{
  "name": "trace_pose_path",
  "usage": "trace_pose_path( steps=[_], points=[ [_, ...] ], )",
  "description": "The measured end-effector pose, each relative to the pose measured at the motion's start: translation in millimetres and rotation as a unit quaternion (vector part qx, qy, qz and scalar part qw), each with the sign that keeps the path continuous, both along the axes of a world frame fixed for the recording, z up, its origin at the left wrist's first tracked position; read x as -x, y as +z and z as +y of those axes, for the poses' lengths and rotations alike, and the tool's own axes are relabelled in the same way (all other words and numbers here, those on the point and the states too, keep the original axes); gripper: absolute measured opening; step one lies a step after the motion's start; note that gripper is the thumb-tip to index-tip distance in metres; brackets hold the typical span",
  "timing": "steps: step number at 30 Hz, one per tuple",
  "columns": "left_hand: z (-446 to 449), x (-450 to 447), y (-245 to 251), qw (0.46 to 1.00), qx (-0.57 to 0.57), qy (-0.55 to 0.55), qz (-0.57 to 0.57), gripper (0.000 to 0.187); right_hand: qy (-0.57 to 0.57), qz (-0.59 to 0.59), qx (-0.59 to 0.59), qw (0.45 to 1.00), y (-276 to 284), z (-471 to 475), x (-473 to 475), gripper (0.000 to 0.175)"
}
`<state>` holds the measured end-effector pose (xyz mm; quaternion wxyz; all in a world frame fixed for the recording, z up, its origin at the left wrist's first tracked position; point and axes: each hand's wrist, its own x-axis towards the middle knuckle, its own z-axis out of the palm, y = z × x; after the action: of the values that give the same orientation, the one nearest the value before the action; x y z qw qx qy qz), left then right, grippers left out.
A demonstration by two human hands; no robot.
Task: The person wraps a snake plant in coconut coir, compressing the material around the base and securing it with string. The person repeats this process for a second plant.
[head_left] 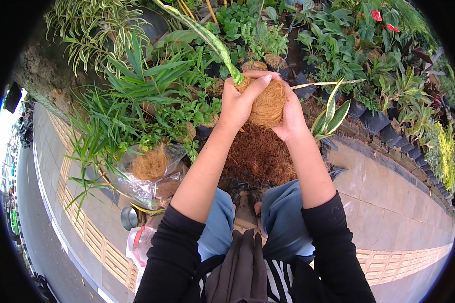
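Both of my hands hold a ball of coconut fibre point(269, 104) in front of me. My left hand point(239, 100) wraps its left side, thumb across the top, beside the base of a long mottled green snake plant leaf point(216, 39). My right hand point(292, 113) cups the right side of the ball. Whether the leaf is rooted inside the ball is hidden. Below the ball lies a heap of dark brown coir point(258, 155) on black plastic. A snake plant with yellow-edged leaves point(331, 115) stands just right of my right hand.
At the left, a clear plastic bag point(136, 189) holds loose coconut fibre point(149, 164). Near it are a metal can point(129, 218) and a white plastic bag with red stripes point(140, 240). Dense potted plants point(349, 57) fill the far side. Paving point(383, 193) lies right, a road point(38, 212) far left.
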<state>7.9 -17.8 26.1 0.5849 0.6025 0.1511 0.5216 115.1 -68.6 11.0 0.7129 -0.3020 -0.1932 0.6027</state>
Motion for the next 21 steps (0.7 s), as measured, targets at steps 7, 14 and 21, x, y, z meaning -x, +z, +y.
trace_pose_path(
  steps=[7,14,21],
  points=[
    [4,-13,-13,0.966,0.200,0.106,-0.128,0.032,-0.160,-0.059,-0.047,0.984,-10,7,11,0.049],
    [3,-15,-10,0.965,0.172,0.128,-0.152,0.036,-0.256,-0.346,-0.169,0.887,-22,15,26,0.040],
    [2,-8,1,0.994,0.025,0.080,-0.075,0.031,-0.138,-0.107,-0.150,0.973,-11,15,21,0.035]
  ],
)
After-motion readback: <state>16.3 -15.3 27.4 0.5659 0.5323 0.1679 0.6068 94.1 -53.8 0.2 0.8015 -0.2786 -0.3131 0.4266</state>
